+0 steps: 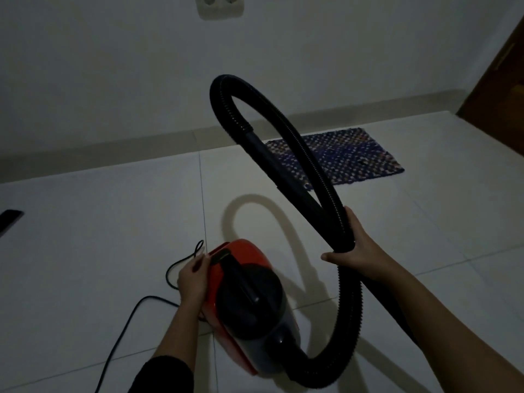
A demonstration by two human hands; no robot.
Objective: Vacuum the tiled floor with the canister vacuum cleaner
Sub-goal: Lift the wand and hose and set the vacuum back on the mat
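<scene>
Floor [99, 222] – pale tiles, dim room, patterned mat [354, 157] near the skirting, wall socket [219, 4] above | canister vacuum [249, 304] on the tiles | right hand [355, 251] wrapped round looped black hose [351, 307] | left hand [192, 279] against canister's red rear beside cord [113, 347] – grip unclear, possibly only touching

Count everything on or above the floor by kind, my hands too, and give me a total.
2 hands: left hand, right hand
1 vacuum cleaner
1 hose
1 power cord
1 mat
1 dark object at the left edge, too cropped to identify
Total: 7
</scene>
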